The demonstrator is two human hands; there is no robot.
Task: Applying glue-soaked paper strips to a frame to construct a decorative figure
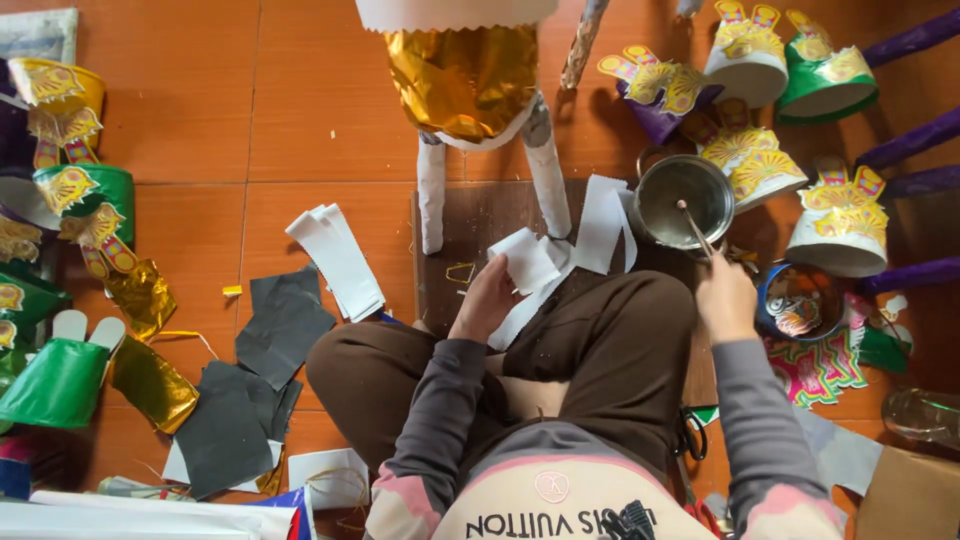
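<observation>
An orange tiled floor (180, 120) spreads under a seated person, with a dark brown wooden board (470, 225) lying in front of the crossed legs. The left hand (487, 300) has its fingers (500, 268) closed on a small white paper strip (528, 258), held just above the board beside more long white paper strips (600, 222). The right hand (725, 295) grips a thin wooden stick (693, 226) whose far end dips into a round metal pot (686, 198) at the board's right edge. A paper figure wrapped in gold foil (463, 75) stands on white legs at the far end of the board. Dark grey paper sheets (280, 325) lie on the floor to the left, near green foil-covered paper hats (60, 380). White and green decorated hats (835, 225) crowd the right side.
</observation>
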